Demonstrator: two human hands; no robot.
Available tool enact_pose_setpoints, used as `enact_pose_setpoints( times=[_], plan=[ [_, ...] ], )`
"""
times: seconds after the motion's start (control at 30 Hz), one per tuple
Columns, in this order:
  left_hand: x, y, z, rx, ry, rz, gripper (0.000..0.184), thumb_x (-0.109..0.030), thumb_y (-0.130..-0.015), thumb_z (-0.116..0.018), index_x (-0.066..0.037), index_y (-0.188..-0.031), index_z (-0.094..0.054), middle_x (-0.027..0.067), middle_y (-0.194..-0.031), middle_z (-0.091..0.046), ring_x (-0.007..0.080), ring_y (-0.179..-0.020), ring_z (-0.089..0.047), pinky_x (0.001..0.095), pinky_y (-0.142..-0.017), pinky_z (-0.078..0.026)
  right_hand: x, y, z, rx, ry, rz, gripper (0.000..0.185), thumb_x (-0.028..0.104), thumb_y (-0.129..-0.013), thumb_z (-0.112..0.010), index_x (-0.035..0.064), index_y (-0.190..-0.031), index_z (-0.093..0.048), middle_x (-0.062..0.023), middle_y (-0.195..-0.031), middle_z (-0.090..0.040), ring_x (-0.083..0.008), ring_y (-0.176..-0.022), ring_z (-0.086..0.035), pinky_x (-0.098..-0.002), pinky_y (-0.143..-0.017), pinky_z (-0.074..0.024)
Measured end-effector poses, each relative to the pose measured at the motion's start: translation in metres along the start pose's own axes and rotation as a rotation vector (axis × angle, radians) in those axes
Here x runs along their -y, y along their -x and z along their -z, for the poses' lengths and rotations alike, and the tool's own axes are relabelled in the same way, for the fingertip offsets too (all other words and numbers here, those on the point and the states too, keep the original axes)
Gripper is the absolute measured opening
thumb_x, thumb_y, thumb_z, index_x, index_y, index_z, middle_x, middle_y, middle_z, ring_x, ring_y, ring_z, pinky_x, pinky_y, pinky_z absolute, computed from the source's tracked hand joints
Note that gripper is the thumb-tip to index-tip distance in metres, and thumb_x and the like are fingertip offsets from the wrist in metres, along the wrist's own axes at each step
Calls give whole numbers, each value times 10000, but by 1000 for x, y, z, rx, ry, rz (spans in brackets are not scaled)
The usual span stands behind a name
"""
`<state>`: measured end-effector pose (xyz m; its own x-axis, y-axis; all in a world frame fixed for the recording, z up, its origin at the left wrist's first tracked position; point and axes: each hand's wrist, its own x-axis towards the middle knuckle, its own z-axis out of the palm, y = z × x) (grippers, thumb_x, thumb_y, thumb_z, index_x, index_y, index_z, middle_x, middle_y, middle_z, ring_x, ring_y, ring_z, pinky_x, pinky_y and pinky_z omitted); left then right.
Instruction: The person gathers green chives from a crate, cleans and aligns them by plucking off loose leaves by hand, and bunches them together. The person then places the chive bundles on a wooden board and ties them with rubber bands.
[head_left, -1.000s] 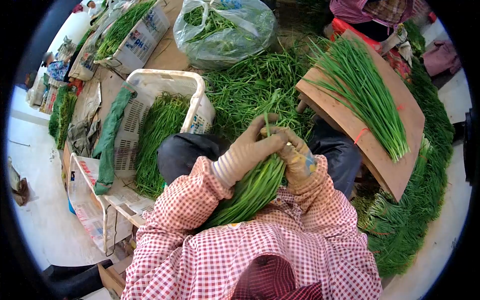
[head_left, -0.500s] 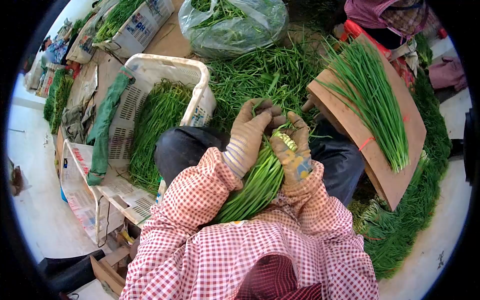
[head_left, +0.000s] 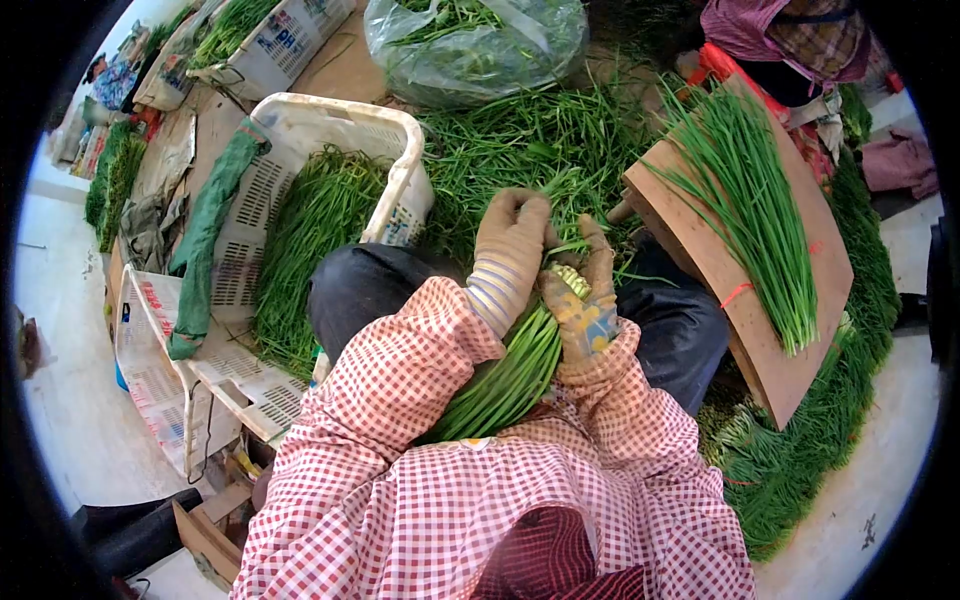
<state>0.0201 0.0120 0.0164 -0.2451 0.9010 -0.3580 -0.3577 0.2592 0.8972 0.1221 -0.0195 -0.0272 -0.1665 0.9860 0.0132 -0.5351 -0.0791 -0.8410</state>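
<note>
My right hand (head_left: 583, 300), in a worn tan glove, is closed around a bunch of garlic chives (head_left: 505, 385). Their pale cut ends show at the palm, and the green leaves trail down toward my lap. My left hand (head_left: 510, 245), in a similar glove, is just beside it with curled fingers. A few loose chive blades (head_left: 568, 188) stick out at its fingertips, and more stalks lie between the two hands. The left thumb is mostly hidden. Beyond both hands spreads a heap of loose chives (head_left: 480, 150).
On the right, a brown board (head_left: 690, 215) carries a chive bunch (head_left: 755, 215) with red ties. To the left stands a white plastic crate (head_left: 408, 165) with chives inside. A clear plastic bag (head_left: 475, 65) of greens sits at the back. More chives (head_left: 815, 450) line the right side.
My left hand has moved slightly up and away from the bunch, its fingers more curled. The right hand still holds the bunch, fingers a little straighter. The whole view has shifted slightly.
</note>
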Motion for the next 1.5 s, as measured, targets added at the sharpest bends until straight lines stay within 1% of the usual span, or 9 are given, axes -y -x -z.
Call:
enact_pose_setpoints(
  times=[0.1,0.2,0.43,0.77,0.87,1.13,1.27,1.47,1.5],
  plan=[
    [2,-1,4,-157,379,105,217,-225,-875,-551,-55,-1007,-524,3,-667,-408,127,-548,-403,285,-515,-390,2,3,2,-11,23,-118,627,-1,-804,-634,37,-1362,-351,-84,-1076,-549,-110,-873,-544,-227,-776,-476],
    [-4,0,2,-147,450,140,179,-199,-868,-548,-62,-976,-509,-5,-653,-373,117,-518,-358,276,-475,-317,15,3,0,-56,274,-175,574,15,-804,-647,22,-1324,-405,-65,-1045,-555,-104,-852,-545,-227,-774,-473],
    [-8,-10,4,-15,631,186,111,-184,-875,-548,-99,-922,-494,-48,-558,-292,83,-442,-248,252,-434,-227,15,10,0,-98,89,-144,204,-6,-825,-635,20,-1019,-577,-19,-899,-588,-88,-788,-539,-229,-738,-463],
    [-18,-15,-23,38,246,-147,140,-238,-901,-546,-113,-937,-494,-28,-574,-317,85,-428,-252,251,-401,-241,-7,7,16,-122,173,-37,165,21,-833,-654,57,-973,-574,4,-884,-569,-76,-765,-528,-227,-708,-461],
    [-15,-25,-25,-22,332,-30,175,-264,-905,-551,-105,-953,-497,-20,-592,-332,84,-445,-263,253,-406,-257,3,7,10,-163,20,-100,154,28,-835,-656,44,-961,-570,-6,-889,-565,-78,-763,-529,-230,-710,-462],
    [-13,-33,-35,95,390,38,183,-270,-904,-563,-104,-941,-493,-23,-587,-316,84,-446,-268,252,-412,-245,-23,-9,11,-115,-117,77,673,104,-668,-809,49,-1203,-405,-49,-1068,-480,-145,-966,-493,-295,-835,-459],
    [-30,-52,-37,109,212,47,186,-224,-893,-538,-57,-958,-486,2,-620,-394,121,-429,-378,279,-376,-315,-11,-11,18,-65,-98,-112,972,131,-641,-852,62,-1404,-254,-112,-1220,-478,-210,-1068,-518,-343,-882,-478],
    [-68,-157,-25,-35,114,-297,246,-255,-857,-588,-81,-1022,-532,59,-843,-536,186,-650,-519,354,-555,-455,-18,0,34,-22,-430,-300,658,-24,-760,-722,49,-1337,-413,-104,-1009,-628,-190,-903,-622,-328,-800,-540],
    [-61,-173,-10,-66,-514,-407,361,-272,-847,-604,-67,-1130,-515,107,-985,-563,249,-807,-560,382,-694,-479,-17,-1,36,37,-427,-286,619,-26,-767,-715,50,-1315,-436,-93,-999,-633,-196,-922,-627,-337,-803,-544]
  ],
)
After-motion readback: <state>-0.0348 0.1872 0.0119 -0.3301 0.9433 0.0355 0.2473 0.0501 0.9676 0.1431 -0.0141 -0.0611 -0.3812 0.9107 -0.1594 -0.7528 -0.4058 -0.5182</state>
